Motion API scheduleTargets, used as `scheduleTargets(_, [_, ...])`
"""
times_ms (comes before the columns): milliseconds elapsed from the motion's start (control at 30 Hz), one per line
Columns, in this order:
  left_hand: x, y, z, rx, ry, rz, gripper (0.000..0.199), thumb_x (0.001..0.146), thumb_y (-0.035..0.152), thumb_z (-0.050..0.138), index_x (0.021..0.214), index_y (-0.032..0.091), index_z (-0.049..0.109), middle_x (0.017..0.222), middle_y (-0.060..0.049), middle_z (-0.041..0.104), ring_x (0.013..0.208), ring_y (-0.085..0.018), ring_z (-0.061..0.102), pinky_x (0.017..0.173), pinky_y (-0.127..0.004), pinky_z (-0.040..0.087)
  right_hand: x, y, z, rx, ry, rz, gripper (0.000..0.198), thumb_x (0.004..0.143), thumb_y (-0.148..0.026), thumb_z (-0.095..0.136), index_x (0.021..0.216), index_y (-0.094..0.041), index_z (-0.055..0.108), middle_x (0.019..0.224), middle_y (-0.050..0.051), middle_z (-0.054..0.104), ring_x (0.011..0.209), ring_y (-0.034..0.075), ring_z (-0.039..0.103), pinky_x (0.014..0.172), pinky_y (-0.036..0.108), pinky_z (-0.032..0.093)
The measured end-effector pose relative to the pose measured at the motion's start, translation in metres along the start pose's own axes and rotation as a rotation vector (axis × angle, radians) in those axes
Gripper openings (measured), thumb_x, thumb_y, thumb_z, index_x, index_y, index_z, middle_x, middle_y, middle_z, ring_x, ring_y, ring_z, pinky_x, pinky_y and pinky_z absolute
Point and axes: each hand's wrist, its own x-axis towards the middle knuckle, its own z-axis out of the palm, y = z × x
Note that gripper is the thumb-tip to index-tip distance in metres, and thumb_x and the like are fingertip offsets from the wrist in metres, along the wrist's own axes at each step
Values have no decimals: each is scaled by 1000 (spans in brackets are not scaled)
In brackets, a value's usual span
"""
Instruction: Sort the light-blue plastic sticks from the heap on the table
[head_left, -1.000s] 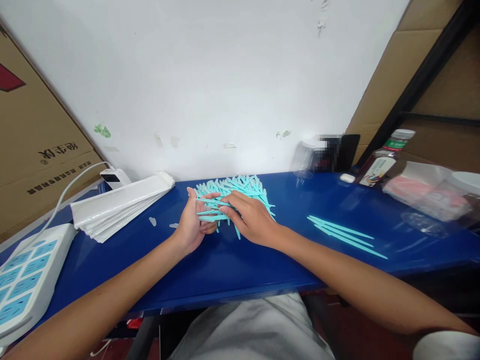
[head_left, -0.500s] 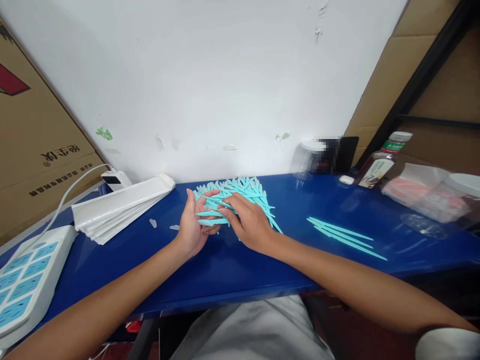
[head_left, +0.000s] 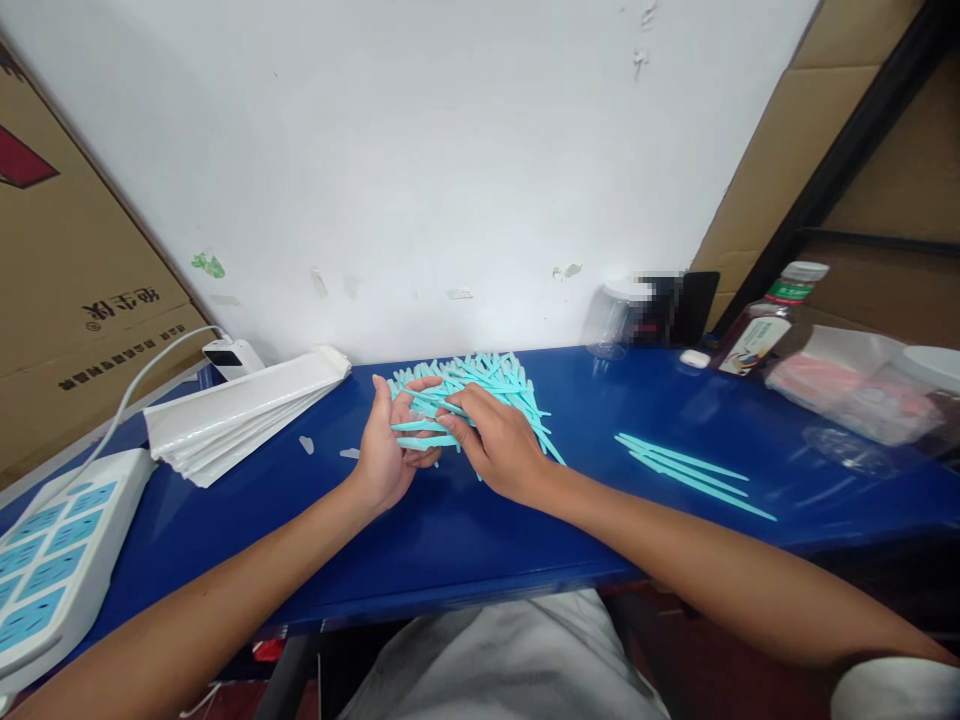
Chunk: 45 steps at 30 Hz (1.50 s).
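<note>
My left hand (head_left: 382, 450) is turned palm up, its thumb raised and its fingers curled under a few slim turquoise plastic sticks (head_left: 424, 441). My right hand (head_left: 499, 440) pinches one turquoise stick (head_left: 435, 401) between thumb and fingers, right beside the left palm. Behind both hands lies a dense pile of the same sticks (head_left: 517, 385), many with paler ends; the hands hide part of it. Farther right, several sticks (head_left: 690, 470) lie apart in a loose row on the blue table (head_left: 480, 560).
White flat packets (head_left: 240, 410) and small clear pieces (head_left: 306, 445) lie left, near a power strip (head_left: 67, 560) and a white device (head_left: 231, 358). Rightward stand a clear jar (head_left: 611, 320), a bottle (head_left: 761, 330) and a pinkish package (head_left: 840, 385). A white wall (head_left: 450, 180) rises behind.
Both hands keep almost the same pose over the sticks. The view has shifted very slightly.
</note>
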Motion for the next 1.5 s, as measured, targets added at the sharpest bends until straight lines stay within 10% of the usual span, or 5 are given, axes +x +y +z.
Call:
scheduleTargets(667, [6, 8, -12, 209, 170, 225, 73, 89, 88, 26, 109, 24, 55, 44, 11, 30, 35, -8, 13, 38, -21, 14, 7, 11, -14, -1, 83, 31, 20, 109, -35, 44, 110, -21, 58, 109, 9, 68, 89, 21, 64, 74, 31, 43])
scheduleTargets(933, [14, 19, -27, 137, 51, 134, 25, 95, 37, 45, 107, 20, 58, 56, 6, 40, 41, -9, 22, 40, -19, 19, 15, 23, -27, 101, 115, 67, 21, 109, -37, 45, 108, -21, 59, 106, 8, 68, 96, 22, 64, 82, 32, 44])
scheduleTargets(1167, [17, 22, -27, 174, 91, 38, 28, 82, 16, 62, 109, 15, 57, 71, 2, 52, 48, -6, 31, 44, -18, 27, 20, 31, -34, 185, 97, 88, 23, 108, -39, 46, 108, -21, 60, 103, 6, 68, 94, 21, 64, 82, 32, 45])
scheduleTargets(1500, [17, 20, -32, 512, -17, 17, 41, 99, 61, 52, 115, 23, 54, 51, 6, 49, 37, -8, 25, 35, -16, 21, 22, 41, -37, 49, -44, 42, 28, 108, -40, 45, 90, -20, 54, 86, 3, 59, 78, 18, 53, 70, 30, 37])
